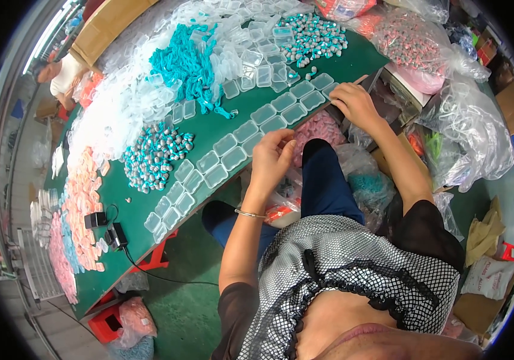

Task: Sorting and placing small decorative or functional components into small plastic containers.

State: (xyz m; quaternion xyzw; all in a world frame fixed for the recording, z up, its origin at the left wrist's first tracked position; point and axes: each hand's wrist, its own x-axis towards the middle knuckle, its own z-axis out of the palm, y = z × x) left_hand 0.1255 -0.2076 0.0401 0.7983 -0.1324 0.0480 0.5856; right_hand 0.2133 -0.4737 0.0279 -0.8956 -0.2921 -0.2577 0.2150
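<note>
Two rows of small clear plastic boxes (224,144) run along the near edge of the green table (122,240). My right hand (356,103) is at the right end of the rows, its bent fingers on the last clear plastic box (329,90), which they partly cover. Beside the middle of the rows, my left hand (272,157) has loosely curved fingers, the thumb apart, and no object shows in it. Behind the boxes lie a heap of teal cords (188,66) and two piles of small teal-and-silver pieces (156,157).
More clear boxes (131,72) are heaped at the back. Peach pieces (83,201) and black power adapters (114,236) lie at the left. Plastic bags (470,129) crowd the right side. A cable (167,279) hangs off the table. Another person (68,78) is at the far left.
</note>
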